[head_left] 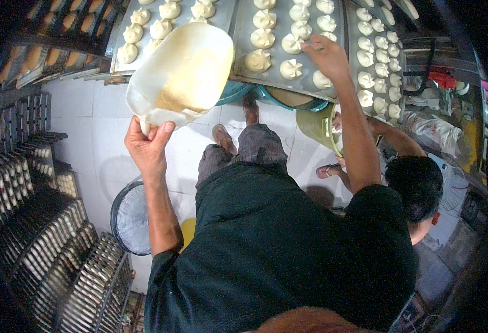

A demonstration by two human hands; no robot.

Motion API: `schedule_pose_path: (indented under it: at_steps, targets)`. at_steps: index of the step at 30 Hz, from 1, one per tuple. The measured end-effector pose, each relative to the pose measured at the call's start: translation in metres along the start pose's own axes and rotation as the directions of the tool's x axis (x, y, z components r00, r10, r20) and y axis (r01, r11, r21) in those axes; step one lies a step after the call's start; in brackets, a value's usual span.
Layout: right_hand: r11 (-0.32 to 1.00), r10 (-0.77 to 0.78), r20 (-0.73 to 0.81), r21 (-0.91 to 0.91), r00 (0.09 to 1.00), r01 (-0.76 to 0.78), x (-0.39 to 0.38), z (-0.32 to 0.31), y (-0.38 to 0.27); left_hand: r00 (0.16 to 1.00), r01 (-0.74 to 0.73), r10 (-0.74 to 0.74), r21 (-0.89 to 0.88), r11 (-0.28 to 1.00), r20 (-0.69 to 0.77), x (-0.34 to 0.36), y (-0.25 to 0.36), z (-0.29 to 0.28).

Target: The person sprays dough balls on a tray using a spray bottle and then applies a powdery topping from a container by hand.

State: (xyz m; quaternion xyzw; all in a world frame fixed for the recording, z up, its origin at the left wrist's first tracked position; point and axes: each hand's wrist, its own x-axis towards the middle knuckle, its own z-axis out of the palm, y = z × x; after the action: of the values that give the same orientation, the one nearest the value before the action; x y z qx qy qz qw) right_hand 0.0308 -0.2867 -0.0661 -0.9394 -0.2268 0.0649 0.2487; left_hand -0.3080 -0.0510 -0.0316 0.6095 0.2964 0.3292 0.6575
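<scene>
My left hand [150, 141] grips the handle of a white plastic scoop [174, 72] with pale yellow granules in it, held up over the front of a left tray [119, 67]. My right hand [324, 58] is over the middle tray [244, 72], its fingers loosely bent and apart beside shaped dough pieces [291, 69]; I cannot make out anything held in them. Rows of similar pieces sit on a right tray [385, 77], and others show on the left tray, partly hidden by the scoop.
A co-worker [413, 186] bends at my right with hands on a green bucket [313, 125]. Teal tubs [319, 105] sit under the trays. Racks of stacked metal pans [61, 261] and a round fan [130, 216] are at my left; loaded shelves [66, 28] stand at the upper left.
</scene>
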Motion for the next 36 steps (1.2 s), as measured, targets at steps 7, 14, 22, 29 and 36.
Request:
schedule_pose_path:
  at_steps: [7,14,22,29,36]
  targets:
    - [0.985,-0.079,-0.016,-0.152,0.997,0.076,0.002,0.028,-0.022,1.0,-0.001,-0.002,0.1,0.995,0.031,0.003,-0.008,-0.021]
    - [0.898,-0.234,-0.02,-0.388,0.972,0.209,0.011,0.041,-0.038,0.999,0.031,-0.031,-0.003,1.0,-0.039,0.003,-0.008,-0.014]
    - [0.882,-0.23,0.092,-0.4,0.969,0.248,0.02,0.047,-0.042,0.998,0.036,-0.036,-0.004,0.999,-0.057,0.0,-0.007,-0.02]
    - [0.883,-0.343,0.086,-0.309,0.935,0.352,0.022,0.043,-0.022,0.997,0.011,-0.013,-0.02,1.0,-0.073,-0.003,-0.009,-0.023]
    - [0.823,-0.436,0.295,-0.252,0.85,0.51,0.024,0.022,-0.017,0.997,0.015,-0.014,0.019,1.0,-0.079,-0.001,-0.008,-0.02]
